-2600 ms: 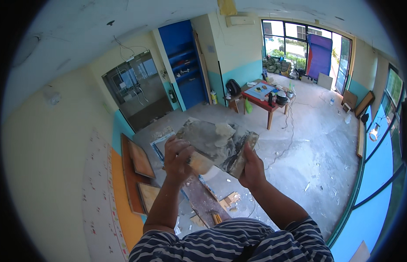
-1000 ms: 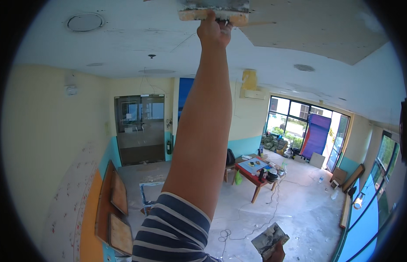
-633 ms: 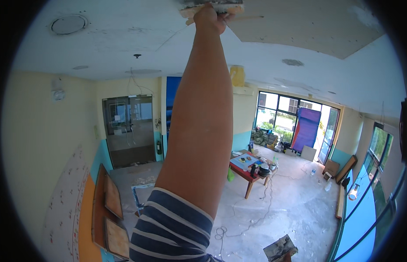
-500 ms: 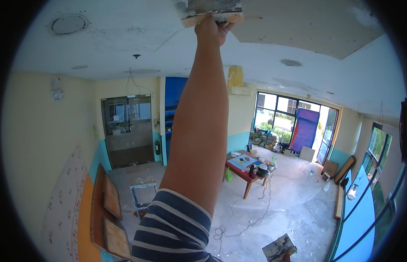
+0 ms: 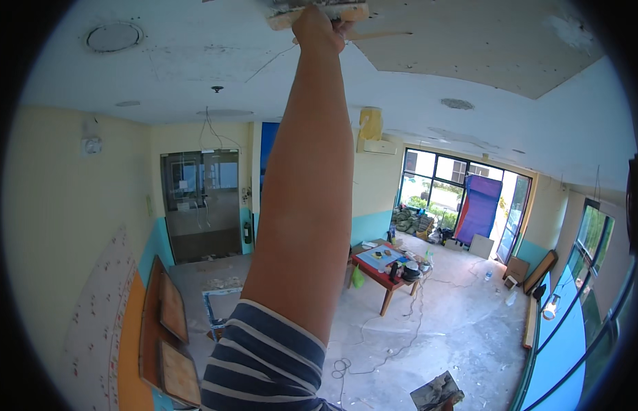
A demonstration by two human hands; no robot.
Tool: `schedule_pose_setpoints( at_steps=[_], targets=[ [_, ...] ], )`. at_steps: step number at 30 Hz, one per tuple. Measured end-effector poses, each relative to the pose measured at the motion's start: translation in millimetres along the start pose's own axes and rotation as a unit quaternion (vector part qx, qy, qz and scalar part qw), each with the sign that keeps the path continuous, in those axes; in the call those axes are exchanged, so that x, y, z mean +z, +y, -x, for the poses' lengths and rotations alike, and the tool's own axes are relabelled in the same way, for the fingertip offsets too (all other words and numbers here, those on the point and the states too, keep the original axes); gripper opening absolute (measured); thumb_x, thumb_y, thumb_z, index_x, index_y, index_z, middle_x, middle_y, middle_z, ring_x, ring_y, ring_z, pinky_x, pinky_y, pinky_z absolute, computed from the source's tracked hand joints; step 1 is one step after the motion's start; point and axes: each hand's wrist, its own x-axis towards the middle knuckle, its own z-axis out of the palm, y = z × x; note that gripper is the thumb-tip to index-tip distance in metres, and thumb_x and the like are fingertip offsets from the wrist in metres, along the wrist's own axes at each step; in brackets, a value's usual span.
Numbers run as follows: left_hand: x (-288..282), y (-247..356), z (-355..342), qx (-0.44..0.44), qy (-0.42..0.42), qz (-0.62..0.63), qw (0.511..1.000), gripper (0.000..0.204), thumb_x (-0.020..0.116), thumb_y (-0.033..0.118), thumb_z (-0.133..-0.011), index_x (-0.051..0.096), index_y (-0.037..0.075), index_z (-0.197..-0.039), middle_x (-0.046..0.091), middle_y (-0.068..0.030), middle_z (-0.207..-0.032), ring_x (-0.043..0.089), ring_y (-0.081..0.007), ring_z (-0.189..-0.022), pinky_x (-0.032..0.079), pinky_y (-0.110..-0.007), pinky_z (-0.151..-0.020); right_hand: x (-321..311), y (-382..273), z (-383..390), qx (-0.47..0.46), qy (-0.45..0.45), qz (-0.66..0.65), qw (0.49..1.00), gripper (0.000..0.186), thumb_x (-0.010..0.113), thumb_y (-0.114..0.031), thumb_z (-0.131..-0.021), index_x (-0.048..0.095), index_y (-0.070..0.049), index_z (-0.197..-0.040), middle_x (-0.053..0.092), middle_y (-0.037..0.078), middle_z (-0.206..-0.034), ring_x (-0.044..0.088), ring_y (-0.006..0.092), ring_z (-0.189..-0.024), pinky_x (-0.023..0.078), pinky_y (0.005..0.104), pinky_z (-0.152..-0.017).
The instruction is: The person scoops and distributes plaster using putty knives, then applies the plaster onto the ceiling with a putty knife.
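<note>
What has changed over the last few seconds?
The left hand rose from the plaster-laden board, where it worked beside the right hand, and now presses the wooden float against the ceiling. It kept its grip on the float; the board stays low on the right.

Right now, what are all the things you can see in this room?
wooden float: one, tan, against the ceiling
ceiling: one, white, brownish patch at right
low table: one, red, cluttered, mid-floor
plaster board: one, grey, bottom edge
framed panels: two, brown, leaning on the left wall
cable: one, dark, on the floor
sheet: one, purple, by the windows
left hand: one, overhead, gripping the float
right hand: not in view
</note>
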Motion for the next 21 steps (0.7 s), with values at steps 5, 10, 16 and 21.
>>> schedule_pose_setpoints(
  at_steps=[5, 10, 16, 21],
  targets=[
    [-25, -27, 30, -0.030, 0.053, -0.062, 0.996, 0.045, 0.038, 0.026, -0.103, 0.032, 0.002, -0.141, 0.040, -0.0213, -0.140, 0.049, -0.0428, -0.122, 0.045, -0.060, -0.101, 16, 15, 3, -0.021, -0.001, 0.045, 0.999, 0.056, 0.066, -0.019, -0.081, 0.050, 0.006, -0.129, 0.063, 0.022, -0.112, 0.059, 0.0393, -0.102, 0.049, 0.0386, -0.088],
    [-64, -18, 37, 0.125, 0.074, -0.212, 0.967, 0.047, 0.051, 0.016, -0.097, 0.033, -0.003, -0.136, 0.049, -0.0236, -0.130, 0.053, -0.0386, -0.119, 0.044, -0.054, -0.103, 11, 7, 3, 0.198, 0.019, -0.329, 0.923, 0.053, 0.066, -0.019, -0.082, 0.052, 0.005, -0.127, 0.063, 0.021, -0.112, 0.060, 0.0373, -0.103, 0.050, 0.0375, -0.087],
    [-94, 72, 38, 0.401, 0.123, -0.655, 0.628, 0.040, 0.054, 0.010, -0.088, 0.038, -0.006, -0.121, 0.056, -0.0317, -0.112, 0.057, -0.0488, -0.101, 0.045, -0.049, -0.089, 5, -2, 3, 0.136, 0.009, -0.228, 0.964, 0.034, 0.045, -0.020, -0.101, 0.056, 0.003, -0.124, 0.064, 0.013, -0.109, 0.061, 0.0238, -0.096, 0.051, 0.0321, -0.082],
    [-84, 174, 27, 0.536, 0.048, -0.739, 0.406, 0.036, 0.060, 0.019, -0.089, 0.052, -0.002, -0.117, 0.063, -0.0269, -0.108, 0.060, -0.0451, -0.101, 0.048, -0.047, -0.086, 15, -16, -13, 0.408, 0.008, -0.715, 0.568, 0.035, 0.043, -0.021, -0.102, 0.056, 0.002, -0.125, 0.064, 0.012, -0.111, 0.058, 0.0212, -0.093, 0.050, 0.0314, -0.082]
  ],
)
